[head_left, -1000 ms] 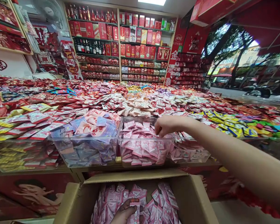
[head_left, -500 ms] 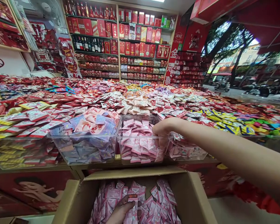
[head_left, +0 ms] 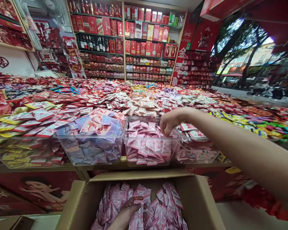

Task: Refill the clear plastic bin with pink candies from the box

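Observation:
My left hand (head_left: 129, 211) is inside an open cardboard box (head_left: 73, 199), its fingers closed round a pink candy packet (head_left: 136, 218). Many more pink packets of the same look lie around it in the box. My right hand (head_left: 171, 121) hangs over the right side of a clear plastic bin (head_left: 151, 139), fingers curled downward and closed. Whether anything is in those fingers is hidden from me. Pink packets (head_left: 144, 147) fill the bin, which stands just behind the box.
To the left is a clear bin of lilac and peach packets (head_left: 93, 150); to the right stands a bin of red-and-white packets (head_left: 194, 148). Heaped sweets cover the counter behind. Shelves of bottles and red boxes (head_left: 148, 48) line the back wall. A street shows at right.
My right hand has risen from within the clear bin to above its rim. My left hand stays closed on the packet in the box. The view has shifted slightly.

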Demonstrator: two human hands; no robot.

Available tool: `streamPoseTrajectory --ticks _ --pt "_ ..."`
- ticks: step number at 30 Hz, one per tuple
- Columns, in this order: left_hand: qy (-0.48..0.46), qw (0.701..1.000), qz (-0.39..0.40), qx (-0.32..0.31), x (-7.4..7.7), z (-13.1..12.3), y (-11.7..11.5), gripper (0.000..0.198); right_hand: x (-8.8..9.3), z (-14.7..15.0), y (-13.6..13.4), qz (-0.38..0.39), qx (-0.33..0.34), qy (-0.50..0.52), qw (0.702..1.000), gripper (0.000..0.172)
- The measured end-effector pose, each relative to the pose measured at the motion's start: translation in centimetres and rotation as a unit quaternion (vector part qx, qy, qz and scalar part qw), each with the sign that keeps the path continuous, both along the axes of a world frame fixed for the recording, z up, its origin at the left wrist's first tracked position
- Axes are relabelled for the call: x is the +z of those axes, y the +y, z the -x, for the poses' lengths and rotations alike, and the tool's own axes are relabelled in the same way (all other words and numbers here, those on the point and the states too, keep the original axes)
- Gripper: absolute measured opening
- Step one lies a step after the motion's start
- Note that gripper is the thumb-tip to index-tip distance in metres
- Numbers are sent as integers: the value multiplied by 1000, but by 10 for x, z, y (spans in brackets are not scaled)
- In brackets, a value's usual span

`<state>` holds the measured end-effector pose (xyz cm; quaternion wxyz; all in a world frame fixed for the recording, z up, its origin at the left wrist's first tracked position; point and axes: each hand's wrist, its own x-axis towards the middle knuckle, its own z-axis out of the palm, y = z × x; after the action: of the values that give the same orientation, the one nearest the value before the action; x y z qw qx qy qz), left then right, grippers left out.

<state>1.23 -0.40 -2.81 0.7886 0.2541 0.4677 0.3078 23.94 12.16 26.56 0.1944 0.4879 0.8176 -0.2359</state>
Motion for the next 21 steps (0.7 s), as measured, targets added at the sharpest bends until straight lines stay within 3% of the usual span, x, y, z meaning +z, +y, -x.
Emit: streamPoseTrajectory --ticks 3,7,12,16,21 --pt "-7 1000 -6 1 -1 -2 0 18 9 -6 10 12 -13 63 998 19" --pt "-31 999 17 11 -2 -3 0 19 -10 1 22 -19 -29 123 992 21" --pt "-23 999 25 2 0 0 1 22 -37 19 24 -122 -17 51 991 23" --pt "-14 1000 -3 1 2 1 1 21 -33 20 16 -163 -40 6 986 22" --pt "-18 999 -33 -15 -3 1 0 19 -27 16 1 -161 -67 -59 983 22"
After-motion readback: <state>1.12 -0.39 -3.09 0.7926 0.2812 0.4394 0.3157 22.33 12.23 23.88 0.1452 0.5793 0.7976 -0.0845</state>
